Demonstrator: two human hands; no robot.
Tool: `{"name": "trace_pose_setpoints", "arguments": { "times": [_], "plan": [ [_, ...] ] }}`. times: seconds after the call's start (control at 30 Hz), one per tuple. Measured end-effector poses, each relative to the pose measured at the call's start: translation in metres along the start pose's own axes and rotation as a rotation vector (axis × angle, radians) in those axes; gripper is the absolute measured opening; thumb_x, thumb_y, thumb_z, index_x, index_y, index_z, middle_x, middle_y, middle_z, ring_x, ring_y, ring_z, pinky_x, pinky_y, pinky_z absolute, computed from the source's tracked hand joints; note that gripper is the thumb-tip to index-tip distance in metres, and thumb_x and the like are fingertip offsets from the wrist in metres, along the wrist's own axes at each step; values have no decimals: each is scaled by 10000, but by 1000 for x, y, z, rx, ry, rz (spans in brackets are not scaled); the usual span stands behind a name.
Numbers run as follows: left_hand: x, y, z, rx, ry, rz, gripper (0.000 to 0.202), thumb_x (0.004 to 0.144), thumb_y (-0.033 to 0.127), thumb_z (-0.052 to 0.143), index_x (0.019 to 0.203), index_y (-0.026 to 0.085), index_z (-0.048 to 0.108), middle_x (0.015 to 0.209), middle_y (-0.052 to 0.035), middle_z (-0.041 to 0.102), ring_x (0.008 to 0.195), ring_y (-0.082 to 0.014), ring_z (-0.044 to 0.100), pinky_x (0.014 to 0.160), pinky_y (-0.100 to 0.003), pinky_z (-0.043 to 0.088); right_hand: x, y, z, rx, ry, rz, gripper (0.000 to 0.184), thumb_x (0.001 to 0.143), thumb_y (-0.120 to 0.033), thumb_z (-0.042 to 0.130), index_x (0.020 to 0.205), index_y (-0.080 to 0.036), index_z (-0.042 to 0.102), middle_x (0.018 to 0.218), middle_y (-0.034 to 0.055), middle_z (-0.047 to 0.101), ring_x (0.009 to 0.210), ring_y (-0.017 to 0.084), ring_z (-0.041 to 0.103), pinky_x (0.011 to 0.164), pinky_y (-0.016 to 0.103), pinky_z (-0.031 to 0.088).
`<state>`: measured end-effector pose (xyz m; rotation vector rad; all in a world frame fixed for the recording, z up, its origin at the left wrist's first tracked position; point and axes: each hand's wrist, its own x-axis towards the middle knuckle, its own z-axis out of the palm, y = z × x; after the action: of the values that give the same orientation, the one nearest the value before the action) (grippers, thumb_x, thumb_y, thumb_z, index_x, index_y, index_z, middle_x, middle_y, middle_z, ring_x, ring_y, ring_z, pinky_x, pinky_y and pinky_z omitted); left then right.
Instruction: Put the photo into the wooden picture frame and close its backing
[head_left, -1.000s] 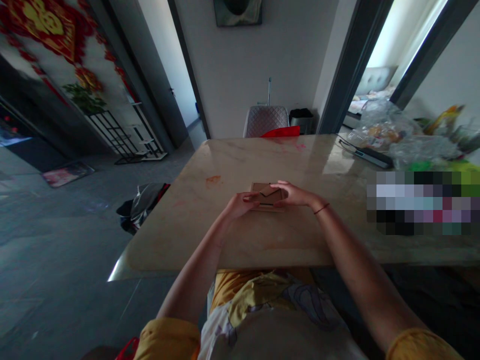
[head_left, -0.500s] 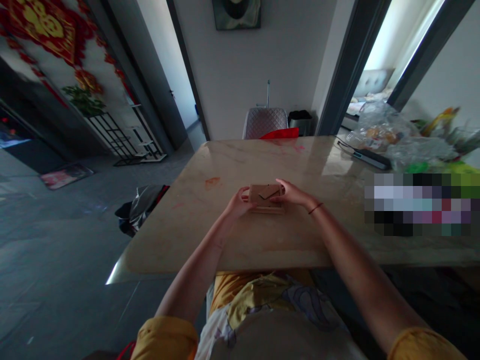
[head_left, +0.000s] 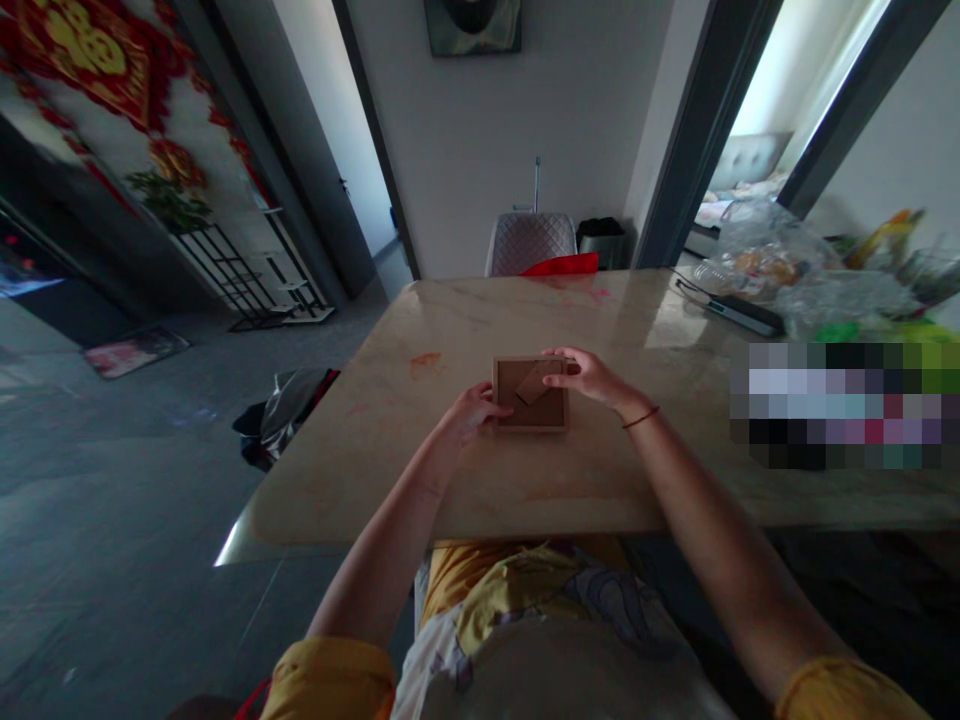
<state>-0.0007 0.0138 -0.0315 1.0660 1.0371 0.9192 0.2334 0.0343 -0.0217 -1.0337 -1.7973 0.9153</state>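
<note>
A small square wooden frame (head_left: 530, 417) with a brown back panel lies flat on the marble table (head_left: 465, 470). A light wooden piece (head_left: 531, 384), like a stand flap, sits tilted on its back. My left hand (head_left: 469, 412) grips the frame's left edge, thumb on the rim. My right hand (head_left: 589, 375) curls over the frame's upper right corner, fingertips touching the wooden piece.
Clear plastic bags with food (head_left: 780, 270) and a dark flat device (head_left: 739, 314) lie at the table's far right. A padded chair (head_left: 531, 242) with a red item stands at the far end. A dark bag (head_left: 281, 410) lies on the floor to the left.
The frame stood tilted up between my hands; now it lies flat, back panel up. My right hand has moved to its upper right corner.
</note>
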Motion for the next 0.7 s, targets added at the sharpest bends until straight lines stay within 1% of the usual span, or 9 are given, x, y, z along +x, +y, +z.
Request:
{"name": "trace_pose_setpoints", "arguments": {
  "times": [0.07, 0.13, 0.2, 0.27, 0.37, 0.43, 0.57, 0.63, 0.7],
  "plan": [
    [-1, 1, -2, 5, -23, -1, 545, 488, 18, 772, 990, 153, 608, 954, -71, 701, 833, -175, 661, 805, -315, 491, 0, -2, 2, 5, 52, 7, 494, 711, -443, 689, 1106, -157, 609, 1053, 104, 654, 831, 175, 621, 764, 331, 512],
    [-1, 1, -2, 15, -41, -13, 569, 486, 21, 780, 1007, 156, 596, 956, -66, 700, 838, -170, 661, 810, -312, 491, 1, -2, 4, -17, 102, 8, 470, 707, -454, 685, 1060, -148, 633, 943, 90, 671, 748, 161, 605, 701, 310, 505],
    [-1, 1, -1, 11, -39, -23, 572, 480, 42, 799, 1001, 156, 592, 951, -66, 702, 840, -178, 665, 816, -327, 496, 2, -1, 6, -33, 128, 3, 461, 694, -458, 692, 1034, -150, 646, 882, 77, 673, 706, 152, 591, 660, 294, 494],
    [0, 0, 1, 8, -26, -6, 566, 472, 85, 827, 985, 148, 597, 944, -73, 706, 841, -190, 669, 826, -347, 499, 3, 0, 7, -21, 143, -7, 450, 683, -456, 699, 1013, -154, 651, 865, 72, 675, 699, 150, 590, 646, 287, 489],
    [1, -3, 4, 46, -43, 56, 535, 478, 180, 854, 959, 125, 625, 940, -90, 710, 856, -200, 666, 854, -359, 492, 2, -1, 7, 4, 153, -21, 436, 677, -451, 701, 996, -158, 649, 877, 74, 680, 714, 152, 601, 651, 288, 493],
    [1, -5, 4, 77, -51, 92, 526, 491, 228, 858, 955, 120, 638, 957, -97, 709, 868, -200, 664, 868, -359, 486, 2, -3, 7, -22, 151, -25, 432, 687, -451, 691, 996, -153, 646, 876, 78, 679, 723, 160, 607, 655, 297, 497],
    [3, -7, 3, 72, -30, 98, 610, 462, 227, 877, 1005, 135, 612, 941, -89, 714, 829, -190, 671, 854, -357, 496, 2, -6, 10, -111, 177, -80, 374, 715, -423, 662, 993, -172, 644, 918, 74, 678, 772, 178, 621, 709, 328, 512],
    [4, -8, 3, 53, -26, 80, 638, 459, 216, 879, 1026, 144, 596, 927, -85, 716, 802, -188, 674, 830, -355, 509, 1, -8, 14, -167, 211, -152, 313, 741, -376, 638, 997, -197, 640, 989, 73, 673, 862, 191, 625, 797, 358, 509],
    [4, -9, 3, 41, -17, 79, 633, 479, 218, 873, 1039, 150, 586, 927, -84, 715, 790, -188, 675, 806, -352, 520, 0, -12, 18, -252, 231, -241, 249, 777, -312, 595, 1005, -224, 640, 1049, 66, 663, 976, 202, 608, 907, 391, 475]
  ]
}}
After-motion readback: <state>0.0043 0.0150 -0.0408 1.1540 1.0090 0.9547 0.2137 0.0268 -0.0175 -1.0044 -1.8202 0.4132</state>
